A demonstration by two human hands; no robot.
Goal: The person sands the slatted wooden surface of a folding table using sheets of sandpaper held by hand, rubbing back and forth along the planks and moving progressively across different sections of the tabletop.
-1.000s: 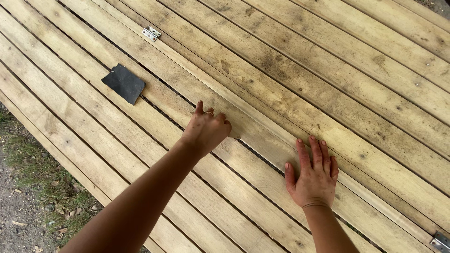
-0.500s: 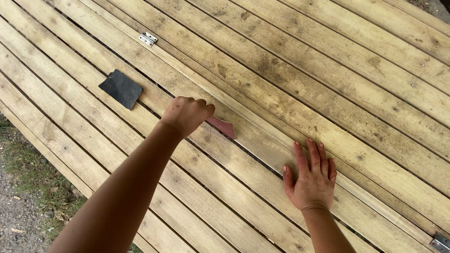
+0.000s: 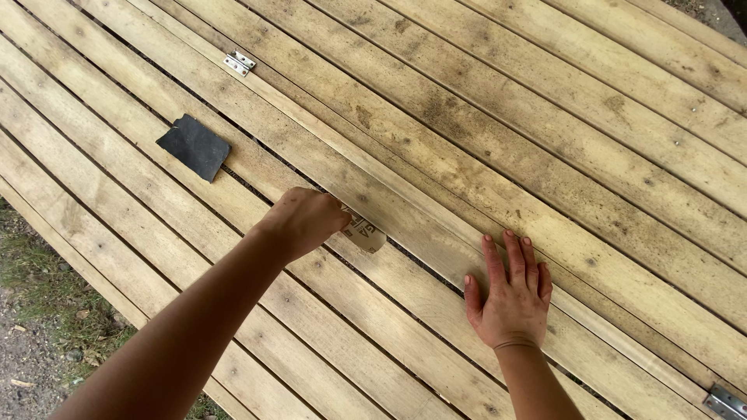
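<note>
The step in hand looks like sanding: the left hand, closed into a fist, grips a folded tan piece of sandpaper at mid-frame, pressed to a narrow raised wooden slat of the weathered plank surface. The right hand lies flat, fingers spread, bracing lower right. The paper pokes out rightward; the slat's long axis runs upper left to lower right, so strokes should probably follow it. A dark square sandpaper sheet lies upper left.
</note>
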